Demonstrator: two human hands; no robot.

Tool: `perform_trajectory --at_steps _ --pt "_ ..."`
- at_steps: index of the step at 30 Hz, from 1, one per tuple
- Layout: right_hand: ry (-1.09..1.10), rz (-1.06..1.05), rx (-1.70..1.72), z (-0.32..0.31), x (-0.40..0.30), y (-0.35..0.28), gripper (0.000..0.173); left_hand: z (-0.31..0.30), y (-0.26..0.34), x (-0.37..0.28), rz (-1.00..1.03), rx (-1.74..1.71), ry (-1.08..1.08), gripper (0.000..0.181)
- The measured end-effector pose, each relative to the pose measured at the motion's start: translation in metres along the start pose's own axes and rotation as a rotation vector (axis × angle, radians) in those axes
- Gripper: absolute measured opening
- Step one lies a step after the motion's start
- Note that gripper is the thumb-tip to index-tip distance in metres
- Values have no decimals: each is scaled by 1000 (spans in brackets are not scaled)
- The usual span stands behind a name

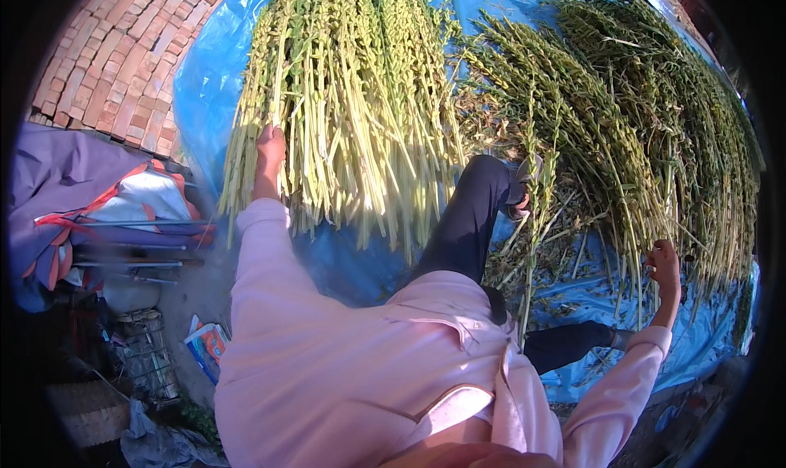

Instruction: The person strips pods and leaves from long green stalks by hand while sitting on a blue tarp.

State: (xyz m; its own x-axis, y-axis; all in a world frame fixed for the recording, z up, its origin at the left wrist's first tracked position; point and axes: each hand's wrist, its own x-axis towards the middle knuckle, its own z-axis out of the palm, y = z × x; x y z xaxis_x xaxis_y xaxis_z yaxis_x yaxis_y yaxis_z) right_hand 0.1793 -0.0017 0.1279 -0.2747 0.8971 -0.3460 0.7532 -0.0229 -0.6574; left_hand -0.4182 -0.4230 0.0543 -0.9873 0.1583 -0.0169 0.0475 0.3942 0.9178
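A wide layer of cut sesame stalks [344,99], with green-yellow pods, lies before me with the bare stem ends towards me. At its left edge my left hand [271,152] is closed around a pale stalk [279,69]. Over to the right, my right hand [665,262] is beside the lower stems of a second, darker heap of stalks [608,142]. Its fingers are curled but apart, and no stalk shows inside them. One separate leafy stalk [533,241] stands out in front of the litter, close to my legs; its lower end is hidden by my clothing.
Blue plastic sheeting [206,99] lies under the stalks. Dry leaf litter [485,121] is scattered between the heaps. Brick paving [123,50] is at upper left. Below it lie a purple cloth [73,167], metal poles [141,262], a wire basket [147,351] and a printed bag [207,345].
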Motion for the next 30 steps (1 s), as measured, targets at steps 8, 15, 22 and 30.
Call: perform_trajectory --at_steps 8,15,22,30 --pt "-74 139 1 52 -12 119 19 17 -56 42 -148 76 -201 19" --pt "-345 226 141 210 -72 168 27 -32 -40 76 726 825 -32 19" --pt "-338 294 432 234 -108 148 14 157 100 -19 713 353 -373 27" --pt "56 -7 130 96 -198 127 21 359 98 -187 209 -359 -1181 34"
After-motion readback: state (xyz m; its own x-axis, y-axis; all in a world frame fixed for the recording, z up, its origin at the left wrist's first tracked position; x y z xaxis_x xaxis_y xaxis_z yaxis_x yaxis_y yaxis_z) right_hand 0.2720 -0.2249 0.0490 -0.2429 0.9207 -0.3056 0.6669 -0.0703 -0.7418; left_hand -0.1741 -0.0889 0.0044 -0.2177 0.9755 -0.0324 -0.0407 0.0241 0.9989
